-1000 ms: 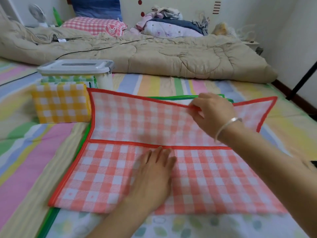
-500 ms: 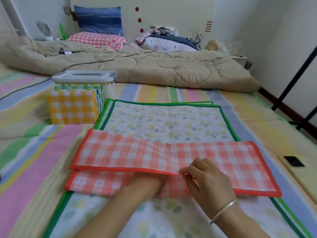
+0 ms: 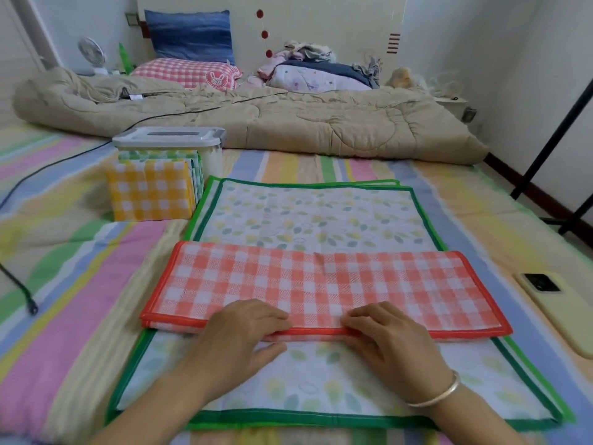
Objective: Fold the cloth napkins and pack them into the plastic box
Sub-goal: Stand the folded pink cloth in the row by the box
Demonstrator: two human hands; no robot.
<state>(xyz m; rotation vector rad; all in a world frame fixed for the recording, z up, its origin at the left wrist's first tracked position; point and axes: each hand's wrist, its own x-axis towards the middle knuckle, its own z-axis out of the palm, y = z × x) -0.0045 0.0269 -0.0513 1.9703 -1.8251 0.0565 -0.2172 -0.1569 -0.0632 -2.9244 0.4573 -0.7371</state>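
Left hand: the left hand (image 3: 244,335) lies low in the middle of the frame, fingers close together and nearly straight, pressing down on the near red hem of the red checked napkin (image 3: 321,284). Its thumb is spread apart and rests on the cloth below.
Right hand: the right hand (image 3: 385,335) is just right of it, fingers lightly bent, tips pressing on the same hem. The thumb is not clearly seen. A bracelet (image 3: 439,393) sits on the wrist.
Gap between hands: a short stretch of hem shows between the two sets of fingertips.
Red checked napkin: folded into a long strip across the middle of the frame, layers stacked, near edges almost flush.
Underlay: the strip lies on a leaf-print napkin (image 3: 305,213) with a green border, which shows above and below it.
Plastic box: the plastic box (image 3: 211,159) stands at upper left under a grey lid (image 3: 170,136), well apart from the hands.
Folded pieces: a yellow checked napkin (image 3: 149,191) stands upright in front of the box, with green checked ones behind it. I cannot tell whether those are inside.
Right edge: a phone (image 3: 558,303) lies near the strip's right end.
Left edge: a black cable (image 3: 19,284) crosses the striped sheet (image 3: 80,268).
Far side: a beige quilt (image 3: 321,123) runs across the top of the frame.
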